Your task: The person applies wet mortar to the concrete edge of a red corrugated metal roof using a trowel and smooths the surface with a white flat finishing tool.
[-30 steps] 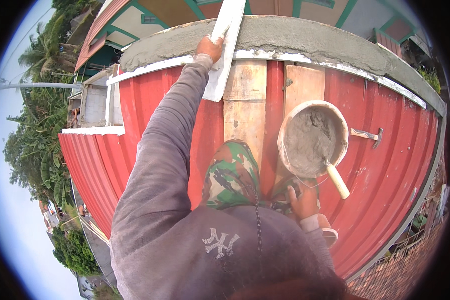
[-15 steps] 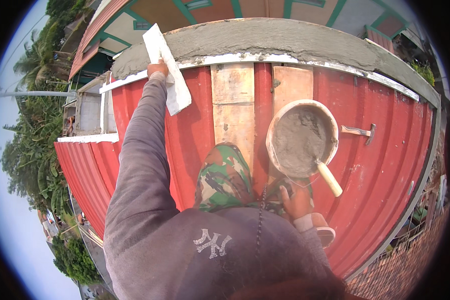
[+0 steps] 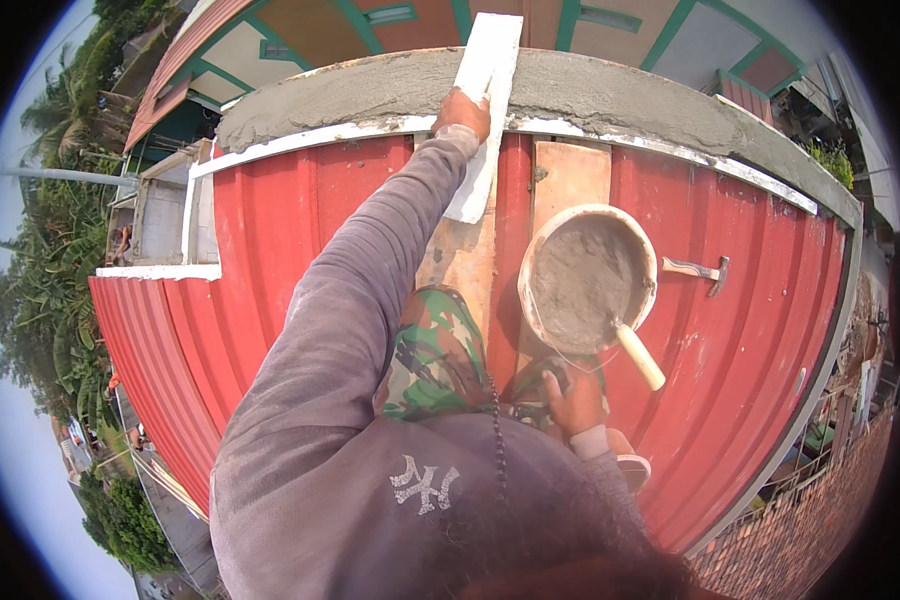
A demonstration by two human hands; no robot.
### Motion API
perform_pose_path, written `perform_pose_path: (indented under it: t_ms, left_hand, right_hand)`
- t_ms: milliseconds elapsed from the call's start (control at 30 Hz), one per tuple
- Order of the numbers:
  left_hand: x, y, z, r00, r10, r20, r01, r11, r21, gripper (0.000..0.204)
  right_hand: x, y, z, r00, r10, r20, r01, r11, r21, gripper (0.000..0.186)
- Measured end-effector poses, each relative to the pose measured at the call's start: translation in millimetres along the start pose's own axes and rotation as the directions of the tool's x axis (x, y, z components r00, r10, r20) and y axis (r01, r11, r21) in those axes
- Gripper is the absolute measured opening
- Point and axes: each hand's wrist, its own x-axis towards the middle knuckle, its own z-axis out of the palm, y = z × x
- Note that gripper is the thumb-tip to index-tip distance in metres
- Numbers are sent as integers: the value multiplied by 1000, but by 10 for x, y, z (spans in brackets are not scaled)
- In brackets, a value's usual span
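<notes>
My left hand grips a long white board float that lies across the grey mortar band and its white edging strip, reaching down over the planks. My right hand is low beside my camouflage-clad knee, its fingers curled round something dark that I cannot make out. Just above it, a bucket holds wet grey mortar, with a pale-handled tool stuck in it. A hammer lies to the bucket's right.
Red corrugated metal sheets surround me, bordered by a grey edge. A concrete structure stands at the left, with trees beyond. A building with green trim is past the band; brick-coloured surfaces lie at lower right.
My left hand and the float swung left along the mortar band, then back to the right, now sitting further right than at first. My right hand stays low by the bucket.
</notes>
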Motion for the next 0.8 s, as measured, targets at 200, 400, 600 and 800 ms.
perform_pose_path:
  t_ms: [200, 400, 600, 800]
  left_hand:
    - [-643, 343, 83, 997, 74, -34, -78, 984, -160, 57]
    - [-1279, -247, -51, 956, -219, -193, 15, 699, -715, 65]
    - [-1381, -817, -118, 746, -663, -62, 261, 378, -889, 70]
    - [-1247, -1214, 203, 597, -748, 291, 483, 45, -874, 58]
  right_hand:
    - [-127, -23, -23, 984, -176, 20, 176, 984, -4, 30]
    - [-345, -336, -424, 989, -148, -21, 147, 943, 298, 24]
    - [-89, -632, -1102, 896, -224, -384, 267, 962, 62, 18]
    - [493, -258, -1251, 985, -129, -112, 31, 778, -628, 42]
